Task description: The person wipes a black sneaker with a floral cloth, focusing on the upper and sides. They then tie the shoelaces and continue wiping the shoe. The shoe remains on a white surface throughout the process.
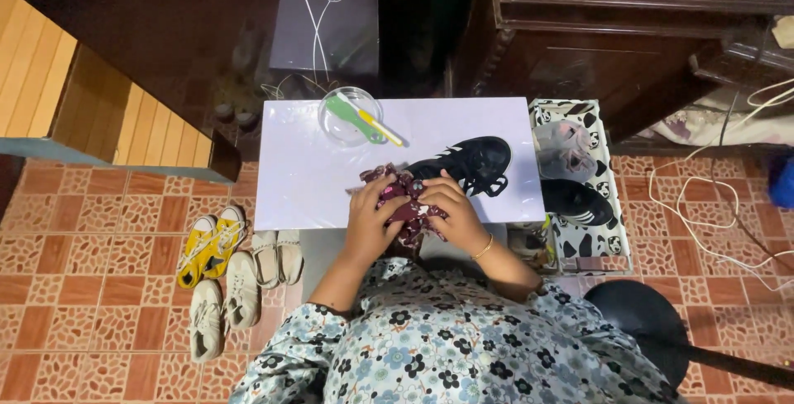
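Hands first: left hand (370, 215) and right hand (449, 207) both clench a dark patterned cloth (403, 197) at the table (298, 172) near edge. Risk, as judged: bunched cloth could brush the black shoe (463, 164) or, farther off, tip the clear bowl (351, 114). Fingertips lie buried in cloth; the bowl's green and yellow tools (364, 117) stay unidentifiable.

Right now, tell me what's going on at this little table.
A person in a floral top sits at a small white table, both hands bunched around a dark red patterned cloth. The left hand and right hand both have a grip on it, near the table's front edge. Just beyond the cloth lies a black shoe with white stripes. A clear bowl holding a green and yellow brush sits at the far side. More shoes lie on the tiled floor to the left, and others fill a cow-print box on the right.
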